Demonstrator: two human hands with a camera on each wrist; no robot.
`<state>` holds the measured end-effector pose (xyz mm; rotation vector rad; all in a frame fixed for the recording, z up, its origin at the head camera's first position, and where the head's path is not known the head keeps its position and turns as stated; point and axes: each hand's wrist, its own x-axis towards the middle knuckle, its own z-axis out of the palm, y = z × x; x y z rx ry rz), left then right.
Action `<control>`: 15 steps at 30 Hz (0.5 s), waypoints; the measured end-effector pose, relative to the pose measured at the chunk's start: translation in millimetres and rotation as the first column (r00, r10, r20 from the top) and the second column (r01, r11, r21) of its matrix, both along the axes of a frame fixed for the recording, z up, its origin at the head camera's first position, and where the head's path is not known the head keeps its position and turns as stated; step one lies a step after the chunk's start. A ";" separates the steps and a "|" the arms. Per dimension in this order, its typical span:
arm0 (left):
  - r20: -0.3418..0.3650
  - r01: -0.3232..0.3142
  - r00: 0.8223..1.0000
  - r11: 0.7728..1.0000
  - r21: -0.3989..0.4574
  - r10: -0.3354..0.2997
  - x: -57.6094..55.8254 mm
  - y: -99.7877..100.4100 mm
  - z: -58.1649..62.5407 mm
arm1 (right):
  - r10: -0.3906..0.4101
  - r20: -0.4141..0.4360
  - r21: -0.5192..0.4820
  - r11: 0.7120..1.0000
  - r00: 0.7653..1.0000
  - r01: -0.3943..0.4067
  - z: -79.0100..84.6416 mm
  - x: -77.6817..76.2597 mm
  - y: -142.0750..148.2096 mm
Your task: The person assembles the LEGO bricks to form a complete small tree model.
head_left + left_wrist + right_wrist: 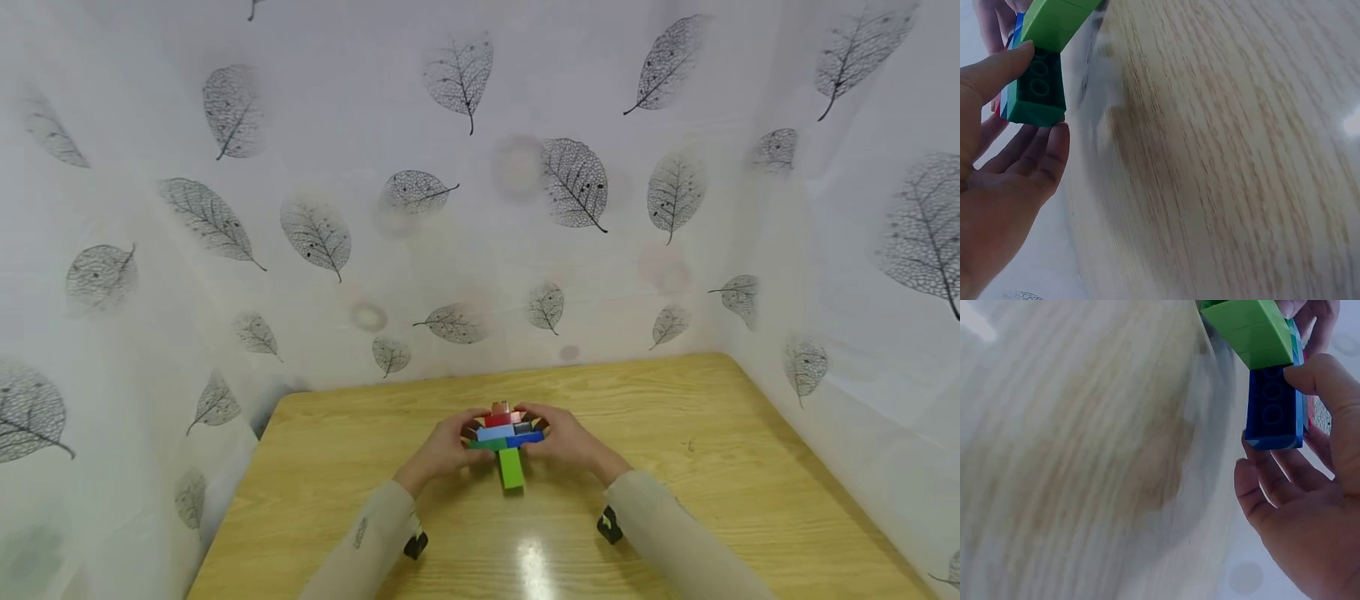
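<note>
A stepped build of toy building blocks is between both hands in the head view. It has red near the top, light blue and black in the middle, a dark green block and a blue block below. A light green column juts from its underside toward me. My left hand grips the dark green end, thumb on the underside and fingers around the far side. The right hand holds the blue end likewise. Hollow block undersides show in both wrist views.
A wooden table lies beneath the hands. Behind it and along both sides hangs a whitish sheet printed with dark leaves. Small dark devices are at both sleeves.
</note>
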<state>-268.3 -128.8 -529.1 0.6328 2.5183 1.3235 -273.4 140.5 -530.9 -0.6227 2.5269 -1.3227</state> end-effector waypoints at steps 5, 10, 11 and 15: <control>-0.006 0.001 1.000 1.000 -0.008 -0.001 -6.5 0.2 -3.1 | 0.018 -0.005 0.010 1.000 1.000 -0.018 -1.0 -7.5 -3.2; -0.005 0.012 1.000 1.000 -0.009 -0.012 -11.1 0.4 -6.5 | 0.026 0.001 0.043 0.999 1.000 -0.026 -4.5 -12.1 -5.7; -0.009 0.013 1.000 1.000 -0.012 -0.014 -11.7 0.4 -7.1 | 0.023 0.003 0.047 0.999 1.000 -0.023 -5.4 -12.9 -6.1; -0.015 0.006 1.000 0.999 -0.031 -0.006 -12.5 0.3 -8.7 | 0.037 -0.002 0.071 0.997 0.999 -0.037 -8.0 -16.5 -7.1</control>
